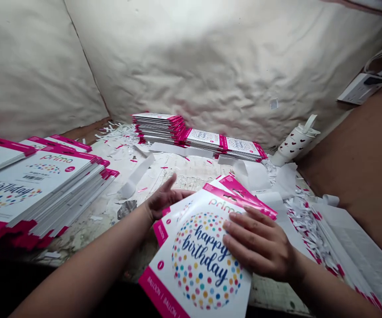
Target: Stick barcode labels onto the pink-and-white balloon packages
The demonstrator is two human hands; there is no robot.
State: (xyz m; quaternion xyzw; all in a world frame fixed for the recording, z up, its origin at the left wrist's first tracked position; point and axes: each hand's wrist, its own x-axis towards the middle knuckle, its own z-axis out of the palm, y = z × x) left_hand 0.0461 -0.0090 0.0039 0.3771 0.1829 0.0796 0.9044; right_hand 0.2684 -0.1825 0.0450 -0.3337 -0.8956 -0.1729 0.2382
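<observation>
Several flat "happy birthday" balloon packets [207, 260], white with pink edges and coloured dots, lie fanned in front of me, past the table's near edge. My right hand [260, 243] lies across the face of the top packet, fingers together and its thumb hidden, gripping the packets at their right side. At their upper left is my left hand [164, 196], its thumb raised and apart. The left fingers reach out against the back packets and are partly hidden behind them.
Stacks of similar packets [45, 176] fill the left side, with more stacks [159, 126] along the back wall. Paper strips [138, 176] and shreds litter the worn table [174, 165]. A white tumbler with hearts [295, 143] stands tilted at back right, below a wall socket [359, 88].
</observation>
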